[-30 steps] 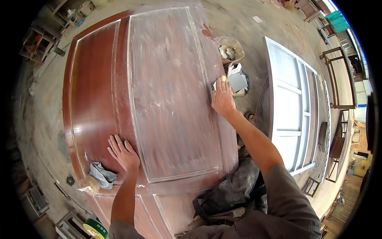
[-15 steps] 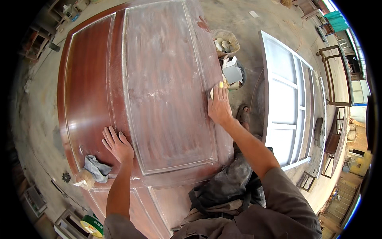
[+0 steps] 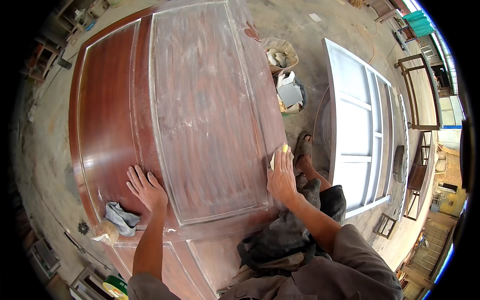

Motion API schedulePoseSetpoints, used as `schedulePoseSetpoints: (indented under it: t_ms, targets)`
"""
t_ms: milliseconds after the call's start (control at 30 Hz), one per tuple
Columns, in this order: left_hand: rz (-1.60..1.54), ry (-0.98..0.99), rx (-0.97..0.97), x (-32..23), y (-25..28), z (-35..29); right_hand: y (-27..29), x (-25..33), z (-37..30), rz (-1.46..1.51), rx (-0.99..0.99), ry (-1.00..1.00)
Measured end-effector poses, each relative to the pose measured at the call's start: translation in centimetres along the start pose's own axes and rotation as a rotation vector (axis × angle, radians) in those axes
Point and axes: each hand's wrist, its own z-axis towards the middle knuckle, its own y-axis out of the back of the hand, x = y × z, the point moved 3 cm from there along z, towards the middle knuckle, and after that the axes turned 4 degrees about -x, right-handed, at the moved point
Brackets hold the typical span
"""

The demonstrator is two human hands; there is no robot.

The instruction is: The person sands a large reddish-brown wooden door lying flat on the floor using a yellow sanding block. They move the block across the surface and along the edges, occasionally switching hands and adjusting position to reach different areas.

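Observation:
A large reddish-brown wooden panel piece [image 3: 205,110] lies in front of me, its wide middle panel streaked with pale dust. My left hand [image 3: 149,192] rests flat, fingers spread, on the glossier left side. My right hand [image 3: 283,177] presses on the dusty right edge rail, over a pale folded piece of sandpaper [image 3: 272,161] mostly hidden beneath the fingers. Something yellow wraps one of its fingertips. Left of my left wrist, at the near-left corner, a crumpled grey cloth [image 3: 121,218] lies beside a pale tan pad or roll [image 3: 106,232].
Beyond the right edge stand a bag of scraps [image 3: 280,52] and a bin of waste [image 3: 291,95]. A white framed panel [image 3: 357,125] stands farther right. My sandalled foot [image 3: 303,146] is on the floor between. A green-and-yellow round roll [image 3: 115,287] sits at lower left.
My right hand has slid toward me along the right rail with the sandpaper. My left hand stays nearly in place. The view has shifted slightly.

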Motion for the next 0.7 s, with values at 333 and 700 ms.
schedulePoseSetpoints:
  t_ms: [333, 700]
  targets:
    - [-0.001, -0.008, 0.003, -0.5, -0.5, 0.2, -0.8, -1.5, 7.3, 0.148, -0.053, 0.018]
    - [-0.029, -0.023, -0.013, -1.9, -0.7, 0.1, 0.3, -4.2, 23.3, 0.007, -0.154, 0.178]
